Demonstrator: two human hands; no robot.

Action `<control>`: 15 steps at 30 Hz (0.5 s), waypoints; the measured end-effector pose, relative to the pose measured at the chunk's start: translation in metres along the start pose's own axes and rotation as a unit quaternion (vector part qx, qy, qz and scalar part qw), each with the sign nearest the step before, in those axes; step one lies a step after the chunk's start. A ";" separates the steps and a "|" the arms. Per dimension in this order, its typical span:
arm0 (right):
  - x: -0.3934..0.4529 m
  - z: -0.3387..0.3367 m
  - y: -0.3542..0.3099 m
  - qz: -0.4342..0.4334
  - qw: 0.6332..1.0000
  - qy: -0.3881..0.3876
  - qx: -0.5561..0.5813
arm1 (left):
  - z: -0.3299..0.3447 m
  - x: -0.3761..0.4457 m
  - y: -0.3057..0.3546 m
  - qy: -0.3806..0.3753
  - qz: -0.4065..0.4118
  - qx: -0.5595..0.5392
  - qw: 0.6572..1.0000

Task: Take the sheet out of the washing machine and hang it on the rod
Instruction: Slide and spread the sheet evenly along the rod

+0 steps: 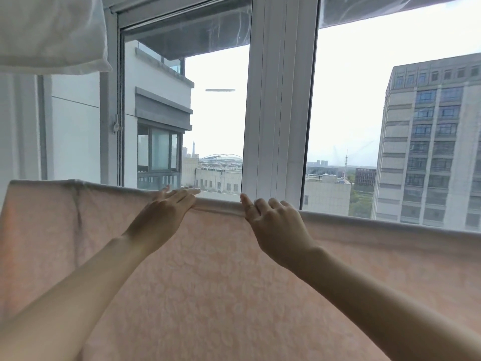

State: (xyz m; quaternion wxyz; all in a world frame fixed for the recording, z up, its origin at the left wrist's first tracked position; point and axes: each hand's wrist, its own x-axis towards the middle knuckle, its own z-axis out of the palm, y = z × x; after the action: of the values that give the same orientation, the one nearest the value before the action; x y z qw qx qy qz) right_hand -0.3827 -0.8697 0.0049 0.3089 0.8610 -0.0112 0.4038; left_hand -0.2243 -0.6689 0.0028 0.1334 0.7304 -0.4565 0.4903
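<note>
- Nearest us, both our bare forearms reach up and forward to the top fold of the pink sheet (208, 282), which is already draped over the rod and hangs down across the lower view; the rod itself is hidden under the fold.
- Our left hand (166, 212) lies flat on the fold with its fingers (182, 194) straight and together, pressing on the cloth and gripping nothing.
- Our right hand (273, 220) rests on the fold just beside it, fingers curled over the top edge; whether they pinch the cloth or only hook over it we cannot tell.
- We judge the step in hand to be smoothing and evening the sheet. To do it well we should sweep both palms outward along the fold, away from each other, so the cloth spreads without bunching.
- A vertical crease (76, 204) shows toward the left end; it is worth pulling flat.
- We should keep the drop even on both sides of the rod so the sheet does not slide off.
- Above left, another white cloth (52, 35) hangs, well apart from ours.
- Beyond the sheet stands a white window frame (281, 100), with tall buildings (429, 139) and pale sky outside.
</note>
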 end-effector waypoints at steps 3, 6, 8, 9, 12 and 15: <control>-0.001 0.002 0.001 0.005 1.000 0.015 -0.008 | 0.008 -0.012 -0.009 -0.009 0.006 -0.041 0.999; -0.001 0.003 -0.001 0.015 1.000 0.020 -0.001 | 0.013 -0.015 -0.010 -0.012 -0.029 -0.053 0.998; -0.002 0.002 -0.002 0.019 0.999 0.025 0.010 | 0.016 -0.015 -0.006 -0.005 -0.045 -0.052 0.998; -0.003 0.002 -0.001 0.018 0.999 0.025 0.018 | 0.016 -0.015 -0.005 -0.002 -0.057 -0.058 0.997; -0.002 0.001 -0.001 0.012 1.000 0.018 0.023 | 0.017 -0.017 0.001 0.008 -0.109 -0.116 0.987; 0.007 -0.003 -0.010 0.013 1.000 -0.006 0.004 | 0.016 -0.017 0.006 0.018 -0.123 -0.130 0.984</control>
State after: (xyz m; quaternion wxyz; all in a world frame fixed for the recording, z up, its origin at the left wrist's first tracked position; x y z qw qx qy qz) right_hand -0.3779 -0.8585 0.0059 0.3001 0.8645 -0.0231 0.4026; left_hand -0.2212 -0.6730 -0.0201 0.2948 0.7484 -0.4201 0.4201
